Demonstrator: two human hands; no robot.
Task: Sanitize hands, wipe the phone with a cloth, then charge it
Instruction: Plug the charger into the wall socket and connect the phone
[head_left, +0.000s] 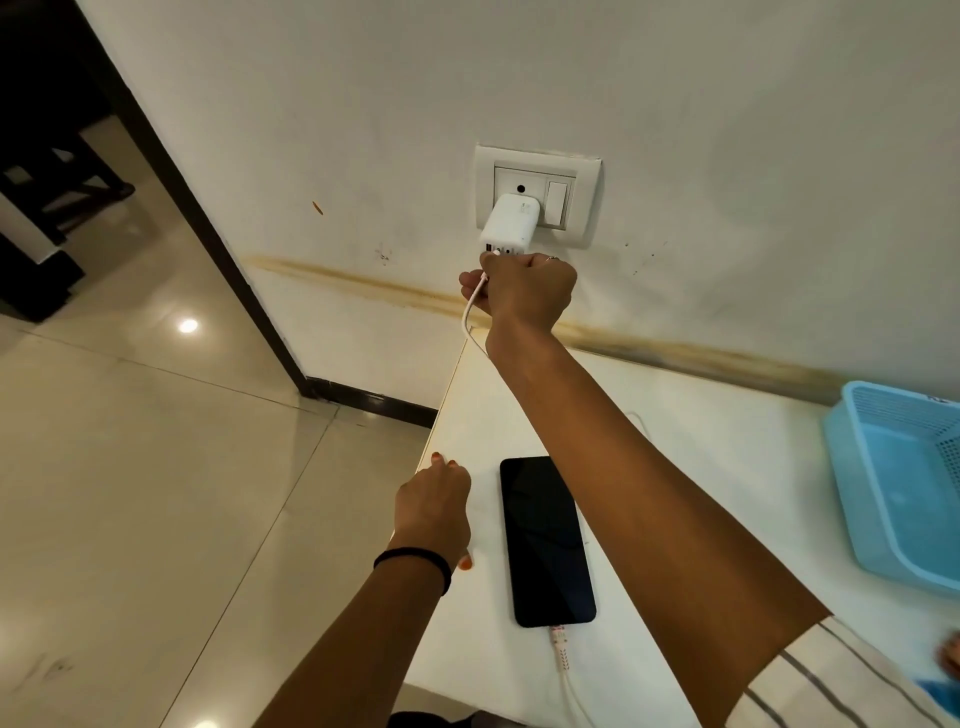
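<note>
A light blue perforated plastic basket (898, 483) is seen at the right of the white table (727, 415), well apart from the black slab-shaped phone (545, 540). The phone is laid flat, screen up, its long axis running near to far, a white cable (563, 665) plugged into its near end. The cable's other end is pinched by the right hand (524, 291) at the white charger block (509, 226) in the wall socket plate (537, 200). The left hand (434, 506) is rested, fingers bent, on the table's left edge.
</note>
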